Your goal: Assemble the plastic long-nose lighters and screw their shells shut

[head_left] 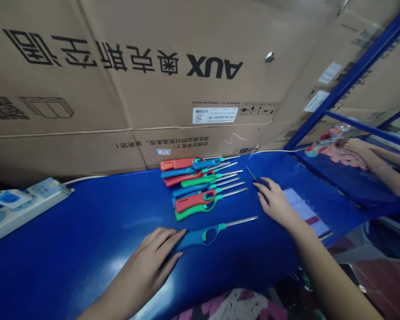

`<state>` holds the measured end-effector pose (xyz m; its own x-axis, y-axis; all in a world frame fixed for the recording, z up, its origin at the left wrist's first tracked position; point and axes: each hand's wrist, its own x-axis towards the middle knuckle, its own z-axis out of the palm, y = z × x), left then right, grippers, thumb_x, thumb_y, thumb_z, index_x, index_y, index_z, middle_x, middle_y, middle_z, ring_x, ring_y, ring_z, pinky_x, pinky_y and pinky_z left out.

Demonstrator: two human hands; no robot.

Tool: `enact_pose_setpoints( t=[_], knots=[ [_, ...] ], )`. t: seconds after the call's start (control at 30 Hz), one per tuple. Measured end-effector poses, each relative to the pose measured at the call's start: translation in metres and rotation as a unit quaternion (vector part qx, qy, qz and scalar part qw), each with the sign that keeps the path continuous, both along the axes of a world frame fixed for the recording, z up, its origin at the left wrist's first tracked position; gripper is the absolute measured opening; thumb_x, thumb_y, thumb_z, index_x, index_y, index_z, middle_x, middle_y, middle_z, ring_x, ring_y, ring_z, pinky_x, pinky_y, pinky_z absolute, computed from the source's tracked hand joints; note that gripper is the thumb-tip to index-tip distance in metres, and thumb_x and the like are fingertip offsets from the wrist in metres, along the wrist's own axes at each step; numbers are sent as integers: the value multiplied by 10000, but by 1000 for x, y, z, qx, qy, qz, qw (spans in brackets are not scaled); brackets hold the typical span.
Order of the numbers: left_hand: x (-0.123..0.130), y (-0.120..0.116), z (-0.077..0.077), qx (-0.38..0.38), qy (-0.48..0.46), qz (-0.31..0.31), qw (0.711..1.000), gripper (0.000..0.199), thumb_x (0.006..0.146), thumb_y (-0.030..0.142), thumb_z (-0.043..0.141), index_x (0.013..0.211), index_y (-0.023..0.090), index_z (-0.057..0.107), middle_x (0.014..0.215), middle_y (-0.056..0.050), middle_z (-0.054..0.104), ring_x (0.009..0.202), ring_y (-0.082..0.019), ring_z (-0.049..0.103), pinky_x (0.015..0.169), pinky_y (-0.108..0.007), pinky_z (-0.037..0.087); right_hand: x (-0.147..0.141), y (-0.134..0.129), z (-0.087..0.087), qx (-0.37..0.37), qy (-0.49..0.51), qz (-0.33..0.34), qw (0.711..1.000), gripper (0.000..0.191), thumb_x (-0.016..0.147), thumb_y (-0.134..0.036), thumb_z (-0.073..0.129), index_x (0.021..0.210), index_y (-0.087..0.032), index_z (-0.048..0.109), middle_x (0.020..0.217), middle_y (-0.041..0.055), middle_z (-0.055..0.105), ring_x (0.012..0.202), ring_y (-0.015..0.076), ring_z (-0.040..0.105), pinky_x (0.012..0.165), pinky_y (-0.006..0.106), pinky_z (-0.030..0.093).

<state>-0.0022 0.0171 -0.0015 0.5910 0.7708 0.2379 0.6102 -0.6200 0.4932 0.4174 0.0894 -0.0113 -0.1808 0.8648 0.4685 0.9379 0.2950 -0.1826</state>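
Head view: left grip closed around the handle end of a blue lighter, lower centre of the table, below a row of lighters. Right grip has fingertips at the dark handle of a thin-shafted tool; pinch not verifiable. Judged step: steadying the lighter; using the tool would call for a firm hold.

Workshop, lighters on blue bench
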Motion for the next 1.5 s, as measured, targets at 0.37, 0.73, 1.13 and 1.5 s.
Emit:
enact_pose_setpoints(
  t=[0.37,0.73,1.13,1.5],
  knots=[
    [8,45,44,126,-62,-15,990,348,1025,310,546,1357,261,639,1216,-82,687,1050,-222,647,906,-364,574,-94,-20,72,-132,-42,282,950,808,885,-653,638,1551,-268,392,1472,123,556,1342,284,525,1088,481,475],
    [32,140,37,162,31,147,975,598,955,604,546,1421,231,586,1472,-161,545,1386,-374,466,1158,-653,327,-130,101,42,-58,-33,211,975,608,956,-551,571,1494,-272,510,1590,160,394,1447,362,366,1160,623,311],
    [45,97,25,-11,140,117,983,1010,861,818,490,1629,216,228,1691,-215,82,1537,-521,33,1115,-835,106,-146,60,26,-147,-52,187,970,946,897,-753,487,1638,-225,231,1694,192,180,1564,381,166,1218,651,147],
    [49,79,12,2,138,118,983,961,915,753,485,1624,158,230,1695,-193,134,1566,-440,26,1215,-716,60,-153,52,24,-200,-50,196,959,960,912,-744,463,1645,-190,184,1706,185,38,1583,352,9,1220,670,65]
  ],
)
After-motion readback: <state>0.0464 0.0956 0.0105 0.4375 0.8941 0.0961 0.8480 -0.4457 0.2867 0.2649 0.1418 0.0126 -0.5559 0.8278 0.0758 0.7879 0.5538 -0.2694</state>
